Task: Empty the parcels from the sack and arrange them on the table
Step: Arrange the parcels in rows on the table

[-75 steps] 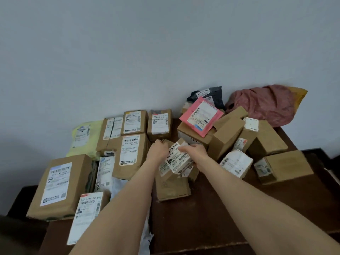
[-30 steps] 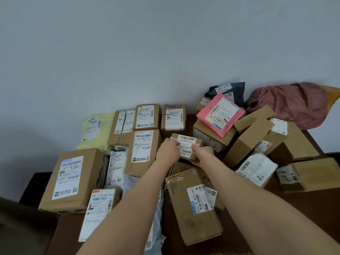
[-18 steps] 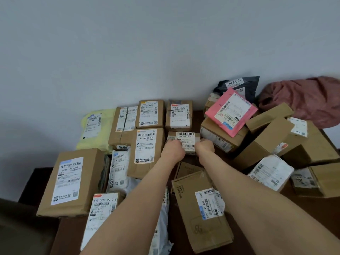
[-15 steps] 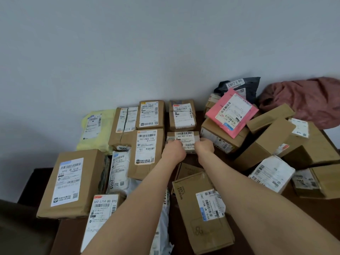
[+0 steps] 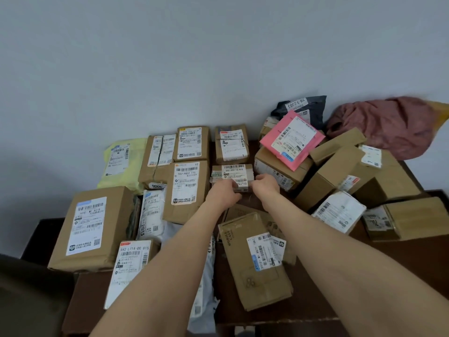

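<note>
A small brown parcel (image 5: 232,175) with a white barcode label lies in the middle of the dark wooden table (image 5: 315,300), in line with the labelled boxes to its left. My left hand (image 5: 223,194) grips its near left corner and my right hand (image 5: 266,186) grips its near right corner, fingers curled on the edge. The crumpled dull-red sack (image 5: 381,125) lies at the back right against the wall. A flat brown parcel (image 5: 255,259) lies between my forearms.
Neat rows of labelled boxes (image 5: 187,186) and a yellow mailer (image 5: 121,161) fill the left side. A loose heap of brown boxes (image 5: 332,173), a pink mailer (image 5: 291,139) and a dark bag (image 5: 301,108) sits on the right. The wall stands close behind.
Both hands lifted the small parcel from the loose pile near the front and carried it forward into the row. In the last half second it has barely moved.
</note>
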Motion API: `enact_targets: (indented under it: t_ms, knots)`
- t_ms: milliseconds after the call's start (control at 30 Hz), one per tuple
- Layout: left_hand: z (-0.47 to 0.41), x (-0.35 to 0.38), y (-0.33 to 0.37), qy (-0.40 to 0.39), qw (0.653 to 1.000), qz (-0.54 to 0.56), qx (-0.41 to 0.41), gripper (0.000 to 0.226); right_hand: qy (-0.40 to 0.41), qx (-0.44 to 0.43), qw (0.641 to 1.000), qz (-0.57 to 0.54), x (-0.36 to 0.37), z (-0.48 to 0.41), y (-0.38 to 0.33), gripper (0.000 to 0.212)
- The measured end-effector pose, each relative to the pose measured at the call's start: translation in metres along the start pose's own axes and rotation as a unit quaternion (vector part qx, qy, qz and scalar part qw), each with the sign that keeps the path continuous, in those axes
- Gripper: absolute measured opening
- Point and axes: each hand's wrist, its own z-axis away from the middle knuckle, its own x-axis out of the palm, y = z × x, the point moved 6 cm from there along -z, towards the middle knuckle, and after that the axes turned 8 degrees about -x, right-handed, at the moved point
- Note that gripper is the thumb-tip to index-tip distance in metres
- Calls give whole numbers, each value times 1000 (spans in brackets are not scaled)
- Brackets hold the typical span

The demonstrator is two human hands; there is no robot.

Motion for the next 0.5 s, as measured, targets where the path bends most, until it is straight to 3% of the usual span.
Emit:
enact_targets:
  t_ms: [167,333,500]
  knots:
    - [27,15,3,-34,999,-21,-33,65,-60,13,997,53,-18,24,16,40]
    - [58,36,-4,-53,994,-48,-77,63,-143,2,975,168,-27,57,46,35]
    - [86,49,-19,4,987,33,-155,69,-204,24,955,213,-27,83,84,63]
